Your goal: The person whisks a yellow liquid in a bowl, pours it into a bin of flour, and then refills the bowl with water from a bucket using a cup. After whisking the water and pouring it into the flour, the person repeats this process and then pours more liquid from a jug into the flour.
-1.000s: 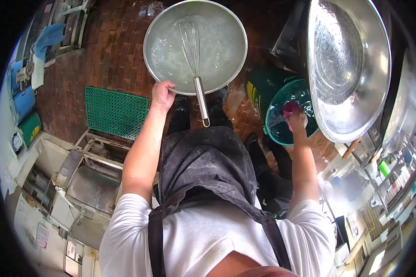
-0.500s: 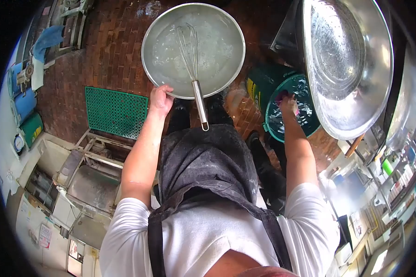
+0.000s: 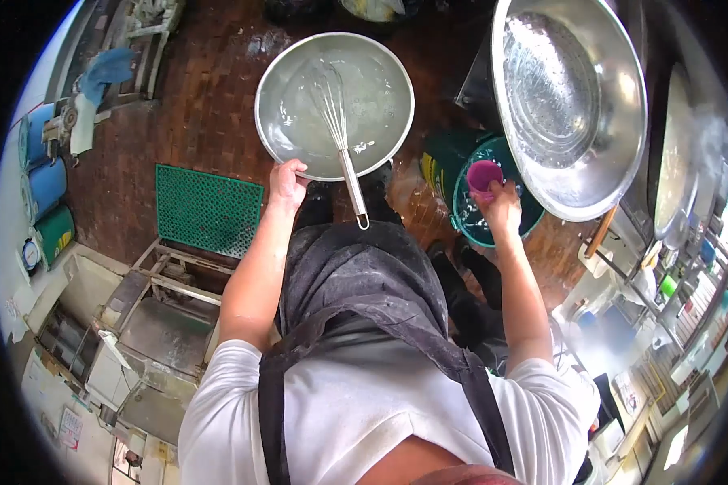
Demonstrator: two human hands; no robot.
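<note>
A wide metal bowl [image 3: 299,121] with cloudy liquid is in front of my body. My left hand [image 3: 287,184] grips its near left rim, fingers closed on the edge. A wire whisk [image 3: 353,179] rests in the bowl, its steel handle leaning over the near rim towards my apron. On the right, my right hand [image 3: 501,206] is closed on a pink cup [image 3: 484,175], held over a green bucket [image 3: 463,212] of water. What the cup holds cannot be made out.
A large shiny metal basin [image 3: 615,162] stands tilted at the right, beside the bucket. A green perforated mat [image 3: 206,210] lies on the brick floor at the left. Below it is a worn metal machine [image 3: 166,335]. Another person's dark-clad legs [image 3: 469,283] show near my right arm.
My right hand has lifted the pink cup up out of the bucket's water. The view has shifted, so the bowl and basin appear slightly displaced. My left hand stays on the bowl's rim.
</note>
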